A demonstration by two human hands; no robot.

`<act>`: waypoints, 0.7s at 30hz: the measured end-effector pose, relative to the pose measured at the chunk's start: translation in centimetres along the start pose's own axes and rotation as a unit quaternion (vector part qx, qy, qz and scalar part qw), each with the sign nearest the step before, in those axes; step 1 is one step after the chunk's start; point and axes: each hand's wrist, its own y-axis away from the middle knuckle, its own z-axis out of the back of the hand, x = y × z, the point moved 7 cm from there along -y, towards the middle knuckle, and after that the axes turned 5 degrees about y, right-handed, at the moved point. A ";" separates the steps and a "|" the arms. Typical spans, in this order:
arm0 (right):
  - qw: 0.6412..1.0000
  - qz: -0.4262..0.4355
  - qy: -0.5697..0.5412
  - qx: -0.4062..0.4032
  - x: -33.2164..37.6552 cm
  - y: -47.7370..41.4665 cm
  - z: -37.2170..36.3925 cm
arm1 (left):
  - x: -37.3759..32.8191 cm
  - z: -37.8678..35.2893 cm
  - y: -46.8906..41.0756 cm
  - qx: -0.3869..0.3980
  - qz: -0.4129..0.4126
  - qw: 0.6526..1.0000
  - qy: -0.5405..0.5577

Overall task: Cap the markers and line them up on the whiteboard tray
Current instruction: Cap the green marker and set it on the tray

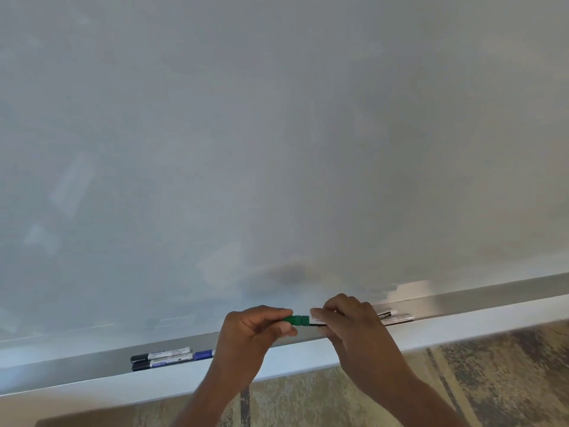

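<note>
A blank grey whiteboard (277, 134) fills nearly all I see, with its long metal tray (462, 306) running along the bottom edge and patterned carpet (492, 365) below. My left hand (246, 337) pinches a green cap (296, 320) between thumb and fingers, while my right hand (354, 328) grips the white barrel of the green marker (317, 318); cap and barrel sit end to end just above the tray, and I cannot tell whether the cap is fully seated. Just past my right hand, two more markers (397, 317) lie in the tray, mostly hidden by my knuckles. Well to the left in the tray, a black-capped marker (160, 355) lies lengthwise against a second marker (163, 363), with a blue cap (204, 354) showing at their right end.
</note>
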 end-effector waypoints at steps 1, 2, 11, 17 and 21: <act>1.000 -0.001 -0.005 0.000 0.4 -0.2 -0.3 | -0.1 0.4 0.2 -0.005 -0.004 1.000 0.007; 1.000 -0.004 -0.013 -0.002 0.7 -0.4 -0.5 | -0.2 0.7 0.3 -0.008 -0.008 1.000 0.011; 0.999 0.030 -0.039 0.024 3.8 -2.9 -3.0 | 0.3 5.7 0.3 -0.003 -0.027 0.997 -0.072; 0.998 0.010 -0.050 0.048 4.8 -5.7 -6.8 | 2.6 11.2 0.1 -0.089 -0.020 0.984 -0.151; 0.996 0.023 -0.044 0.077 6.5 -6.8 -10.3 | 4.6 13.9 0.0 -0.107 -0.003 0.968 -0.228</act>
